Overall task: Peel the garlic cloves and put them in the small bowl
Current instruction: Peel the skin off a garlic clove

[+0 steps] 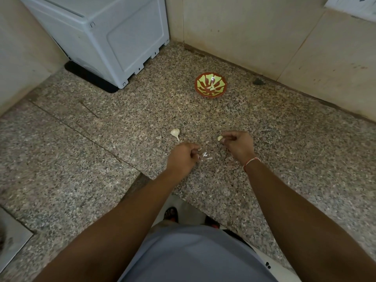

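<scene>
My right hand (pixel 238 144) pinches a pale garlic clove (pixel 220 138) between thumb and fingertips, just above the speckled granite counter (pixel 122 123). My left hand (pixel 184 157) hovers low with its fingers curled, a bit of white garlic skin (pixel 200 149) at its fingertips. More white peel scraps (pixel 206 156) lie on the counter right beside that hand. A garlic bulb piece (pixel 175 133) with a short stem lies just beyond my left hand. The small bowl (pixel 210 85), red-brown with a green pattern, stands farther back, towards the wall.
A white appliance (pixel 105 37) on a black mat fills the back left corner. Beige tiled walls (pixel 264 37) close the counter at the back and right. A metal sink edge (pixel 12 239) shows at the lower left. The counter's front edge runs close to my body.
</scene>
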